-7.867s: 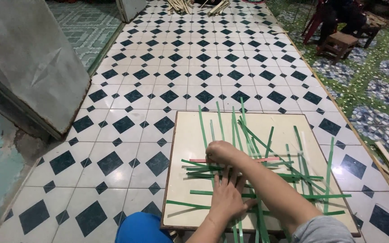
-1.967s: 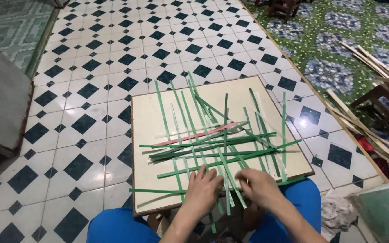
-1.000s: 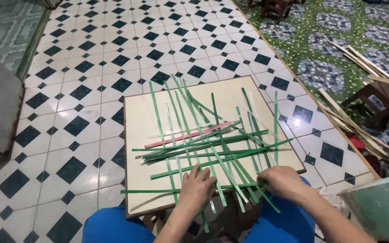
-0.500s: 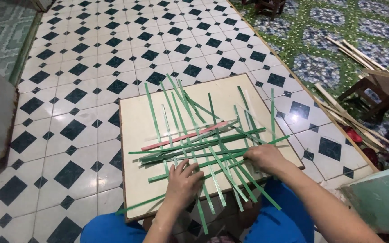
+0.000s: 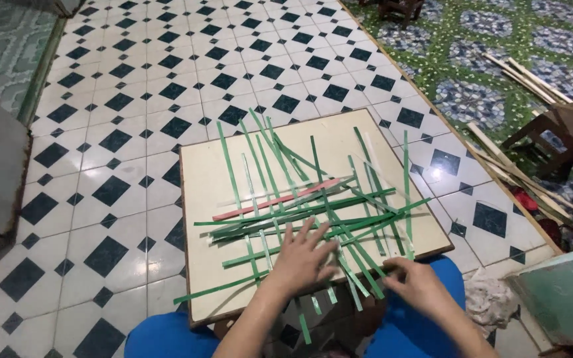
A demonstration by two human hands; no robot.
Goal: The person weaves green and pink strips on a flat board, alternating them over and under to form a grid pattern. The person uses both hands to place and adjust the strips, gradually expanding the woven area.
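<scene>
Green flat strips (image 5: 300, 212), crisscrossed with one pink strip (image 5: 276, 199) on a cream board (image 5: 207, 179), under left hand (image 5: 303, 262)'s splayed fingers; right hand (image 5: 419, 286) pinching strip ends.

My left hand (image 5: 303, 262) lies flat, fingers spread, pressing down at the near edge of the cream square board (image 5: 207, 199); my right hand (image 5: 419, 285) curls beside it, fingertips pinching, both forearms reaching forward.

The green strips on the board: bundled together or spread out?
Spread out. The green strips lie flat, crisscrossed over the cream board, several ends overhanging its near edge.
</scene>
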